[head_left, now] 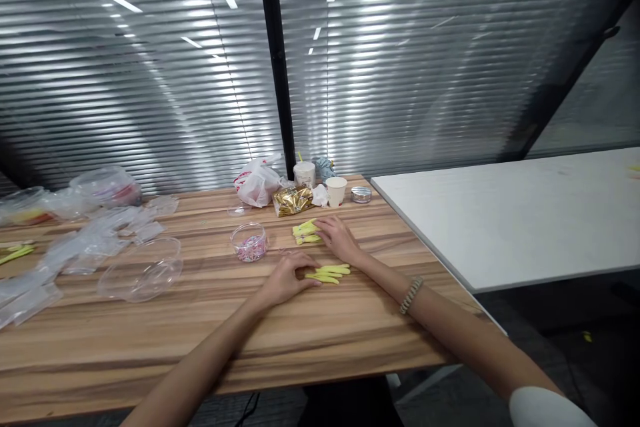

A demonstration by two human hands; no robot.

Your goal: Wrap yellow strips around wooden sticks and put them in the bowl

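"Yellow strips [327,273] on the wooden counter [150,353]: where are they?"

"Two small bunches, one behind the other, just right of a clear plastic tub [249,242] of tiny pink pieces."

"And each grip?"

"Open, both. The left hand [285,280] lies flat, fingertips [315,283] against the nearer bunch [327,273]. The right hand [337,239], fingers loosely spread, rests on the farther bunch [306,232]. Neither closes around anything."
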